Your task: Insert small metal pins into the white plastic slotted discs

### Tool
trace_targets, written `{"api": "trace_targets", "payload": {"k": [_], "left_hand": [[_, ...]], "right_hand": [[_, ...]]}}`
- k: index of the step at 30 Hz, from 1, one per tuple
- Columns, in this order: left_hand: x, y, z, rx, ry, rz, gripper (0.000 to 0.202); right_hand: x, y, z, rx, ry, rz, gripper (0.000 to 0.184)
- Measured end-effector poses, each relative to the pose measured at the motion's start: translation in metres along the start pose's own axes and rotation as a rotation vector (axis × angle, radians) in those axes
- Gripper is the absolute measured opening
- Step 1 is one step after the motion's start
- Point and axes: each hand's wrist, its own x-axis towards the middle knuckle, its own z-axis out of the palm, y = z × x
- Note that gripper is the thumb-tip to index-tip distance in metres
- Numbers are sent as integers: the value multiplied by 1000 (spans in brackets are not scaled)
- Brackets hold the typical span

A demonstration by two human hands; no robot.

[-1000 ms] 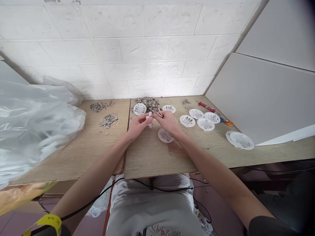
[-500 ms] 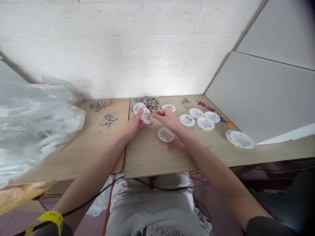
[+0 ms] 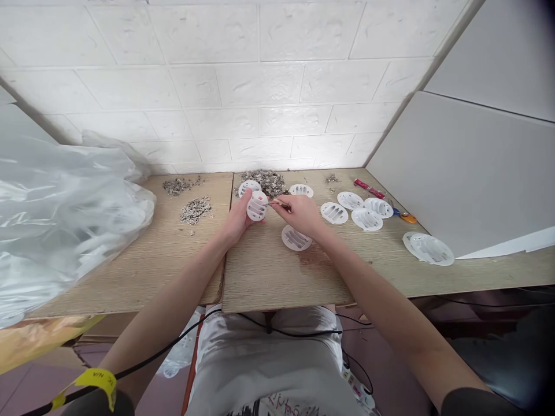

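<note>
My left hand (image 3: 240, 221) grips a round white plastic disc (image 3: 257, 206) with slots across its face, tilted up above the table. My right hand (image 3: 300, 214) is closed around a pair of thin metal tweezers (image 3: 277, 203), whose tip meets the right edge of that disc. Whether the tips pinch a small part is too fine to see. Just behind the held disc lies another white slotted disc (image 3: 248, 188), partly covered. A heap of small metal pieces (image 3: 269, 182) sits beyond my hands. Below my right hand rests one more slotted disc (image 3: 296, 238).
Several white discs (image 3: 366, 219) lie to the right, and stacked discs (image 3: 428, 249) sit farther right. A red tool (image 3: 369, 189) and orange-and-blue handles (image 3: 407, 218) are near the partition. Two metal-piece piles (image 3: 196, 210) and a large plastic bag (image 3: 65, 214) occupy the left.
The held disc has turned to face the camera more squarely. My right hand has tipped the tweezers slightly, still at the disc's edge. The whole view has shifted a little.
</note>
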Motion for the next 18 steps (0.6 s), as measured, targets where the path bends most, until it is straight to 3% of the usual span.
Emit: {"api": "trace_targets", "payload": {"k": [18], "left_hand": [[-1, 2, 1, -49, 0, -60, 48]], "right_hand": [[-1, -2, 1, -26, 29, -25, 31]]}}
